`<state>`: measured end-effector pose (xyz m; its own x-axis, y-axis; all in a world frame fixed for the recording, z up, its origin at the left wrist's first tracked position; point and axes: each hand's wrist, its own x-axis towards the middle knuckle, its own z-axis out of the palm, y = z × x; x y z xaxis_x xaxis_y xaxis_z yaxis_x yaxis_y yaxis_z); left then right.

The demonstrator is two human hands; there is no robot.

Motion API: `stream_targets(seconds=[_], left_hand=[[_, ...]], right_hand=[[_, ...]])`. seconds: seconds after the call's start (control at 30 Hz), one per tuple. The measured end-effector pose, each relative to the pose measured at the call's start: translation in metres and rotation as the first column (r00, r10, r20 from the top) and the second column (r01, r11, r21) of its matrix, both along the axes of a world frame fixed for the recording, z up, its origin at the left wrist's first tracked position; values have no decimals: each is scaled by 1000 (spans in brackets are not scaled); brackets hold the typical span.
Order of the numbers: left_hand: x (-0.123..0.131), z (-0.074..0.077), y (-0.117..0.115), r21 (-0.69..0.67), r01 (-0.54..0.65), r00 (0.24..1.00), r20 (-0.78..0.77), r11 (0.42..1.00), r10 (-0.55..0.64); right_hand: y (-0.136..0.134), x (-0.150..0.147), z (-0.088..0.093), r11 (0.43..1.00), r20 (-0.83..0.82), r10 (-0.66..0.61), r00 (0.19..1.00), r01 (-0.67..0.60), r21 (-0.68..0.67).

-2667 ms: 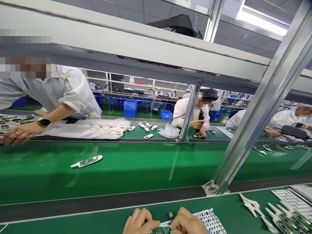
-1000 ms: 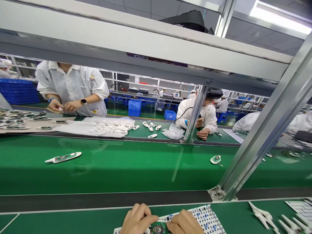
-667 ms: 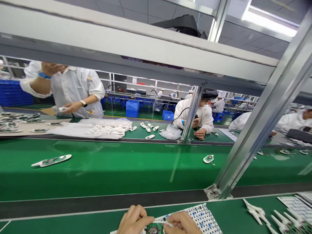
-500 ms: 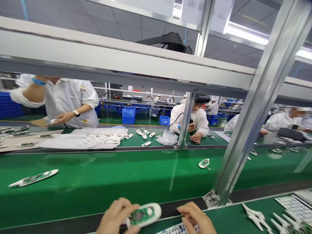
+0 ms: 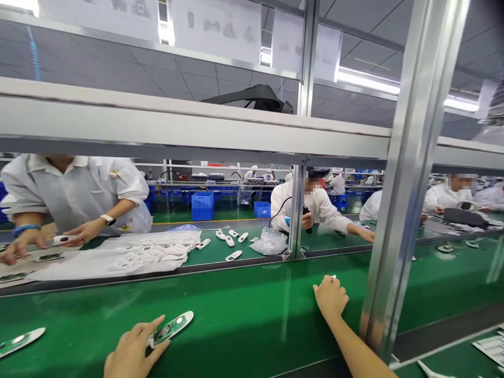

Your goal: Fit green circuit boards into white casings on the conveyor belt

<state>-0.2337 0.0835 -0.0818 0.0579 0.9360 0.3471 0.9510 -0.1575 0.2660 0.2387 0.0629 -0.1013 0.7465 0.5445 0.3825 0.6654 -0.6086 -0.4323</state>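
My left hand (image 5: 136,346) is over the green conveyor belt (image 5: 236,315), thumb and fingers pinching the near end of a slim white plastic casing (image 5: 172,329) with a green circuit board in it. The board faces up. Farther out on the belt, beside the metal post, my right hand (image 5: 332,298) has its fingers curled. A small white tip shows above its knuckles; the rest of that casing is hidden behind the hand. At the far left another white casing with a board (image 5: 21,341) lies on the belt.
A slanted metal post (image 5: 413,184) rises close to my right forearm, and a white shelf beam (image 5: 197,126) crosses ahead. Across the belt, co-workers in white sit by loose white casings (image 5: 230,240) and a plastic bag (image 5: 270,241). Printed sheets (image 5: 490,346) lie at lower right.
My left hand has moved left and out over the belt with its casing. The right hand has reached forward to where a casing lay, now covered. The view has shifted.
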Motion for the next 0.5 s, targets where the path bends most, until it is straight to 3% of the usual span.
stream_targets(seconds=[0.07,0.17,0.27,0.3,0.37,0.47,0.5], left_hand=[[9,9,-9,63,-8,1000,-23,998,10],[31,23,-29,189,73,997,-18,979,-71],[59,28,-58,299,213,975,-1,930,-223],[69,27,-69,312,268,960,-5,911,-281],[87,23,-93,291,383,919,-25,877,-393],[111,18,-123,181,527,848,-61,830,-526],[118,17,-132,129,565,824,-59,815,-563]], right_hand=[[0,9,1,1000,-25,3,1000,-3,-28],[-2,16,9,999,-99,36,994,-39,-24],[-18,-1,17,957,-137,289,948,-282,67],[-29,-14,20,910,-133,412,902,-400,107],[-59,-48,22,762,-125,646,753,-626,168],[-112,-102,21,485,-135,875,466,-842,236],[-127,-116,19,333,-175,940,292,-892,305]])
